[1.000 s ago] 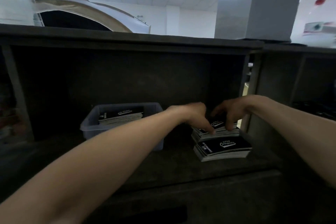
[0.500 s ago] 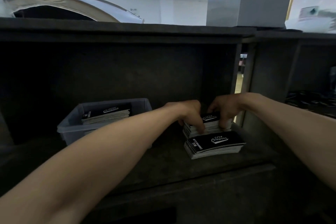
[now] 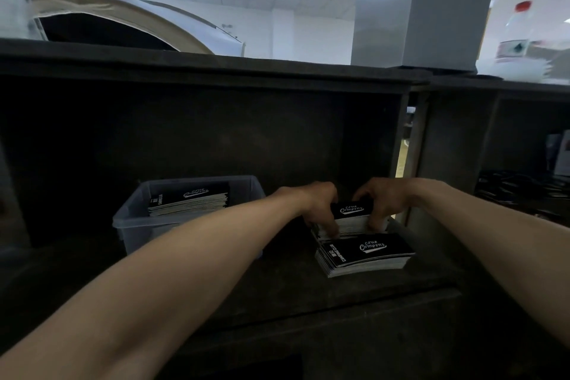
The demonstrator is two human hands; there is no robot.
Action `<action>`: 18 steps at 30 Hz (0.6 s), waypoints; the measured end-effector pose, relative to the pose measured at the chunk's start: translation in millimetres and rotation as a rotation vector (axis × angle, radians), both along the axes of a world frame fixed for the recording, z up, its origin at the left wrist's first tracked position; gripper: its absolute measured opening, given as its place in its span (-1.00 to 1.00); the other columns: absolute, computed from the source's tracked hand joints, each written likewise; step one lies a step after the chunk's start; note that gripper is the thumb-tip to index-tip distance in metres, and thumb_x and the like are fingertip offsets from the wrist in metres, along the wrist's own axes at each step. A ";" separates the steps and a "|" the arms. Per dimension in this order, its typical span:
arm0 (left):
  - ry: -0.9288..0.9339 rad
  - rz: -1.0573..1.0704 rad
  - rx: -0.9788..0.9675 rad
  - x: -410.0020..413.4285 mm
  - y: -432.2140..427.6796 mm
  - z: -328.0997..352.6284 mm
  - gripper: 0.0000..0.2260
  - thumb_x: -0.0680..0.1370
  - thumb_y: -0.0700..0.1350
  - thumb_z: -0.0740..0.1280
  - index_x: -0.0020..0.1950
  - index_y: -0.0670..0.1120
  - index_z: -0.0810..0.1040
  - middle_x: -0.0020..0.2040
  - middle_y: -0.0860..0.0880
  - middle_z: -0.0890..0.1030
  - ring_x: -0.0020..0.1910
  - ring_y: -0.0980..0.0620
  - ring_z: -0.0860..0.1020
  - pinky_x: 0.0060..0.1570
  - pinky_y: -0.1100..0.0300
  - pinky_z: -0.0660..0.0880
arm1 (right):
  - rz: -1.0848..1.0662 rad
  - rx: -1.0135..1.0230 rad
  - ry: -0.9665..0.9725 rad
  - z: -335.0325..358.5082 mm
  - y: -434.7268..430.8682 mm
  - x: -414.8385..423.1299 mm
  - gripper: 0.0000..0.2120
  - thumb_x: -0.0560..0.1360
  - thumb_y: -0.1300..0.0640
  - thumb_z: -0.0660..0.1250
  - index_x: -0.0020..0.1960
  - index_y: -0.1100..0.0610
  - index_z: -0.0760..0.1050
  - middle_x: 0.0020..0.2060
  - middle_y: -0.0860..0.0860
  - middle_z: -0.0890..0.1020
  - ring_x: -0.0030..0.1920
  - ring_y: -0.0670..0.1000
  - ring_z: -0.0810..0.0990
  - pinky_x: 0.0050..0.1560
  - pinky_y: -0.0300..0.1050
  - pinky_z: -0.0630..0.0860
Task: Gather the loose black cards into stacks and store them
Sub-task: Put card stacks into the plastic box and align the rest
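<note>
Two stacks of black cards with white lettering sit on the dark shelf (image 3: 277, 293) at its right end. The rear stack (image 3: 351, 219) is held from both sides: my left hand (image 3: 317, 203) grips its left end with curled fingers, and my right hand (image 3: 379, 200) grips its right end. The front stack (image 3: 367, 254) lies free, just before the rear one. A third stack (image 3: 189, 199) rests inside a translucent plastic bin (image 3: 135, 225) on the shelf's left.
The shelf's top board (image 3: 216, 68) hangs low over the hands, and a dark upright panel (image 3: 401, 139) closes the compartment at the right. A clear bottle with a red cap (image 3: 518, 34) stands on top at the far right. A neighbouring compartment holds dark items (image 3: 521, 191).
Both hands stay on the rear stack and have closed a little tighter on its ends. The view has shifted slightly; the front stack and the bin have not moved.
</note>
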State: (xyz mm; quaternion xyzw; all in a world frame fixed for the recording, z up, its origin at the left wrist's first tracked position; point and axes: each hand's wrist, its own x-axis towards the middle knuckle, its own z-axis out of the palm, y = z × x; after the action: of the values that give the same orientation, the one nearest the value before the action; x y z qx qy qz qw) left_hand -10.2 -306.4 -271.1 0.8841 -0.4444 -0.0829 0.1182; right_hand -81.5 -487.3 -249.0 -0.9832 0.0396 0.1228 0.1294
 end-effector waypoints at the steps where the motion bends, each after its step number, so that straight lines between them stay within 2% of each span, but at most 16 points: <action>1: 0.004 -0.001 0.001 -1.0 1.6 2.3 -0.53 0.36 -0.08 0.61 0.21 -0.12 0.59 0.06 -0.05 0.64 -0.05 -0.01 0.67 -0.13 0.07 0.69 | -0.003 0.003 -0.005 1.6 0.3 -0.2 -0.49 0.22 0.15 0.64 0.08 -0.11 0.56 -0.04 -0.13 0.68 0.01 -0.08 0.65 0.02 -0.13 0.64; 3: -0.015 -0.001 0.006 -0.8 4.2 6.3 -0.54 0.35 -0.06 0.61 0.19 -0.11 0.59 0.04 -0.06 0.65 -0.07 -0.05 0.68 -0.09 -0.02 0.69 | 0.005 -0.019 -0.031 3.6 1.8 0.0 -0.46 0.16 0.10 0.68 0.08 -0.11 0.58 -0.04 -0.13 0.69 0.01 -0.07 0.66 0.06 -0.06 0.65; 6: -0.105 -0.004 -0.002 1.6 8.7 14.0 -0.57 0.28 0.00 0.63 0.07 -0.09 0.63 -0.08 -0.04 0.68 -0.16 -0.05 0.70 -0.16 -0.05 0.69 | 0.009 -0.017 -0.110 5.3 5.0 0.6 -0.47 0.14 0.12 0.68 0.04 -0.10 0.58 -0.04 -0.08 0.69 -0.02 -0.02 0.68 -0.01 0.04 0.67; 10: -0.166 0.011 -0.056 0.3 25.1 40.0 -0.61 0.25 0.04 0.64 -0.02 -0.08 0.66 -0.18 0.00 0.67 -0.24 0.00 0.69 -0.29 0.07 0.67 | 0.044 -0.118 -0.194 29.4 19.1 -0.4 -0.46 0.20 0.13 0.64 0.12 -0.05 0.56 -0.04 -0.11 0.64 -0.03 -0.07 0.62 0.00 -0.08 0.63; 12: -0.178 0.012 -0.082 -3.1 37.6 57.5 -0.65 0.27 0.02 0.64 -0.04 -0.07 0.67 -0.22 0.01 0.67 -0.29 0.02 0.68 -0.38 0.14 0.61 | 0.055 -0.140 -0.233 46.7 28.6 -0.7 -0.47 0.21 0.11 0.63 0.12 -0.07 0.56 -0.04 -0.11 0.64 -0.01 -0.05 0.62 0.04 -0.06 0.61; 14: -0.182 0.025 -0.091 -5.3 56.7 76.5 -0.67 0.29 -0.02 0.63 -0.02 -0.07 0.69 -0.19 0.00 0.69 -0.28 0.04 0.68 -0.35 0.16 0.62 | 0.082 -0.094 -0.262 62.1 41.1 -0.6 -0.50 0.23 0.10 0.63 0.11 -0.09 0.56 -0.02 -0.11 0.65 0.00 -0.04 0.63 0.04 -0.03 0.62; 16: -0.154 0.058 -0.087 -5.2 85.1 94.7 -0.66 0.34 -0.04 0.62 0.06 -0.05 0.68 -0.11 0.00 0.70 -0.18 0.05 0.69 -0.24 0.12 0.68 | 0.113 -0.006 -0.283 74.2 61.7 0.3 -0.52 0.28 0.12 0.60 0.13 -0.10 0.53 0.00 -0.09 0.64 0.00 -0.04 0.64 -0.03 -0.07 0.64; 18: -0.145 0.093 -0.096 -5.3 119.2 108.1 -0.67 0.36 -0.05 0.61 0.09 -0.01 0.66 -0.09 0.03 0.70 -0.16 0.09 0.69 -0.24 0.19 0.66 | 0.142 0.081 -0.296 82.6 91.1 3.0 -0.51 0.32 0.17 0.58 0.18 -0.09 0.50 0.03 -0.06 0.62 0.00 -0.02 0.64 -0.12 -0.13 0.64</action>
State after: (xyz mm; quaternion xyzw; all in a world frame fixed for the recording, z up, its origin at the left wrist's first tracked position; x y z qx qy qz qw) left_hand -15.5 -187.3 -163.0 0.9007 -0.4139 0.0081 0.1317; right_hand -78.5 -396.1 -166.3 -0.9848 -0.0544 -0.0131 0.1643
